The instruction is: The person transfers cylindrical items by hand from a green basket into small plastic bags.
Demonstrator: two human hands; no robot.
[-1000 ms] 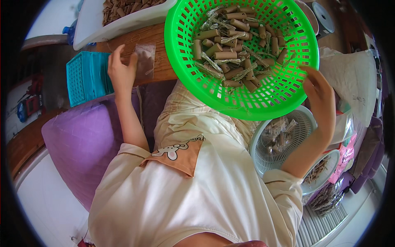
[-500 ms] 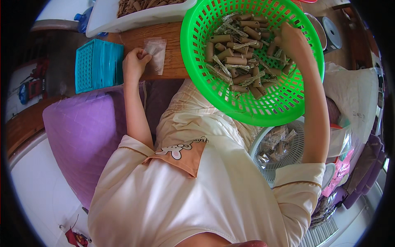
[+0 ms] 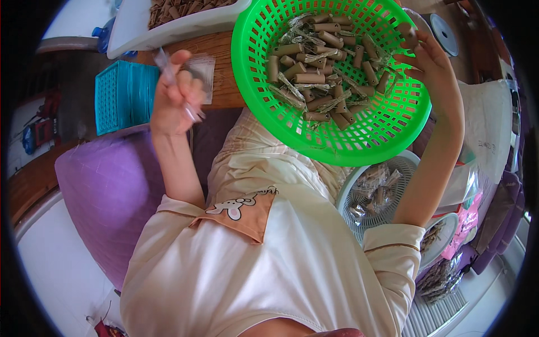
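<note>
Looking down from the wearer's head: a round green basket of short brown paper-wrapped rolls rests on the lap against a wooden table edge. The right hand sits at the basket's three o'clock rim, fingers curled, pinching one brown roll between thumb and fingertips. That roll's long axis runs roughly from eleven to five o'clock. The left hand is raised well apart from the basket, out at its nine o'clock, fingers closed around a small clear plastic sleeve that sticks up toward eleven o'clock. From the right hand, the sleeve lies far across at about nine o'clock, with the whole basket between them. The loose rolls in the basket point every way, mixed with bits of clear wrapping. Left of the left hand stands a blue lattice crate. Beside the right forearm, at five o'clock from the green basket, a white basket holds already bagged rolls.
</note>
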